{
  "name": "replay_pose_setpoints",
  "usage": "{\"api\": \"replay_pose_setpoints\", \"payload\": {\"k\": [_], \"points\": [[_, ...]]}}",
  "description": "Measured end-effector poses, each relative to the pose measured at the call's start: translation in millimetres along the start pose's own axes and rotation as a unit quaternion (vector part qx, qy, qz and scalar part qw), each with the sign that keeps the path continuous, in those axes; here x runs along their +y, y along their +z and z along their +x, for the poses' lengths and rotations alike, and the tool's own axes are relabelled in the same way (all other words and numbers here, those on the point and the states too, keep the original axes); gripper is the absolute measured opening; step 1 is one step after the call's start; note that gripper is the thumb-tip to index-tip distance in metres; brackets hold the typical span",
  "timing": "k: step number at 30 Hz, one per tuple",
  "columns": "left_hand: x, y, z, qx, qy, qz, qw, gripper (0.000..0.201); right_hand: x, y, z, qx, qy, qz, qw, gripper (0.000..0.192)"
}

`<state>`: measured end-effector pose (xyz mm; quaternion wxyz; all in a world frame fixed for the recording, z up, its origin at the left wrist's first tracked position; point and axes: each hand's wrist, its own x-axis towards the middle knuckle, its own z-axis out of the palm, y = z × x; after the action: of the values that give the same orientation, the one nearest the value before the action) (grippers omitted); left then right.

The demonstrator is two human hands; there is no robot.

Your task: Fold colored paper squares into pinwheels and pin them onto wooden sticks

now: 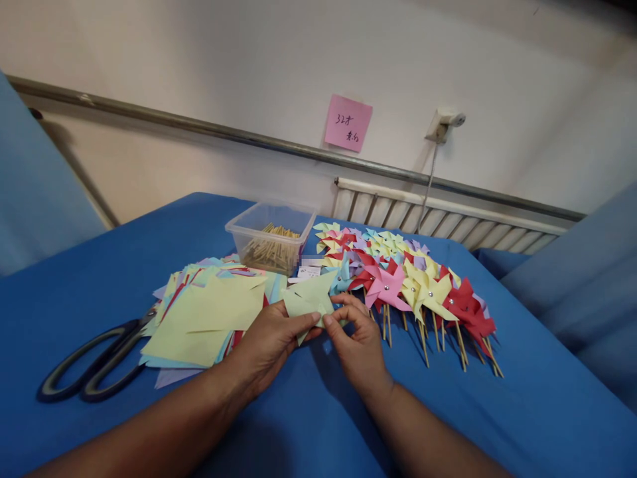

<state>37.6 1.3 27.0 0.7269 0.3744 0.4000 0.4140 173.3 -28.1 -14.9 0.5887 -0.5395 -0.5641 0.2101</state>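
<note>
Pinching pale green paper square at frame centre, above counter: my left hand grips its lower edge, right hand fingers pinch right corner; sheet extends up-left from fingertips.

Pale green paper square, corners folded inward, held above blue cloth

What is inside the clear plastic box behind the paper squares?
The clear plastic box holds a heap of thin wooden sticks, seen through its wall. How many there are, or whether anything lies beneath them, cannot be seen.
</note>
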Motion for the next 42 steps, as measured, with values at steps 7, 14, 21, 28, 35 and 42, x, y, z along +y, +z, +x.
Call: {"api": "replay_pose_setpoints", "payload": {"k": [7, 14, 21, 28, 35, 42], "points": [[-0.1, -0.1, 0.3, 0.011, -0.006, 0.003, 1.0, 0.045, -0.3, 1.1, -0.4, -0.006, 0.009, 0.004, 1.0, 0.011], [-1.5, -1.8, 1.9, 0.018, -0.002, 0.005, 1.0, 0.046, 0.3, 2.2, -0.9, -0.009, 0.011, 0.013, 1.0, 0.01], [-4.0, -3.3, 2.4, 0.001, -0.001, 0.018, 1.0, 0.046, 0.6, 2.3, -1.3, -0.009, 0.019, 0.021, 1.0, 0.01], [-3.4, -3.1, 0.6, 0.001, 0.002, 0.051, 0.999, 0.042, 3.8, 4.6, -2.6, -0.029, 0.028, 0.049, 0.998, 0.009], [6.3, -5.4, 1.0, 0.004, 0.011, 0.107, 0.994, 0.039, -0.8, 1.4, 0.6, -0.001, 0.129, 0.239, 0.963, 0.033], [16.1, -5.7, -3.2, -0.088, -0.012, 0.214, 0.973, 0.036, 1.7, 0.2, 3.4, -0.094, 0.251, 0.394, 0.879, 0.042]]}}
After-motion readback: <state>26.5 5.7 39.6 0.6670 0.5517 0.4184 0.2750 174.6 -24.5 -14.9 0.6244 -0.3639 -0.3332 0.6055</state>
